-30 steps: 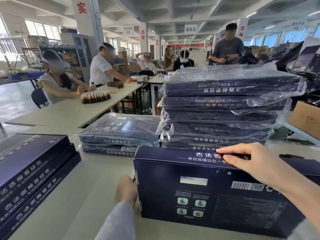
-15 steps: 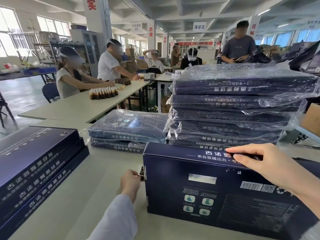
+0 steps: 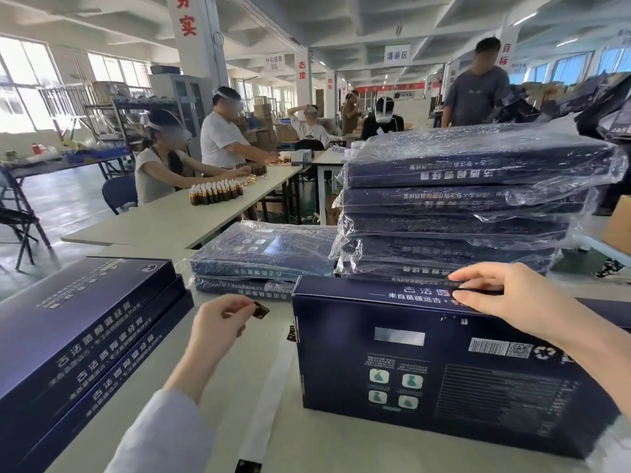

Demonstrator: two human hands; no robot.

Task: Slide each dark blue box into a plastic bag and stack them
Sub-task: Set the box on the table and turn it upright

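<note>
With right grip, pinches top edge of dark blue box, to hold it upright on its long side on the counter, probably for easy bagging. With left grip, pinches a small dark tab beside the box end. Bagged stack just behind.

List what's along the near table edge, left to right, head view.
Order: stack of unbagged dark blue boxes → left hand pinching a small dark piece → upright dark blue box, its top edge gripped by the right hand.
</note>
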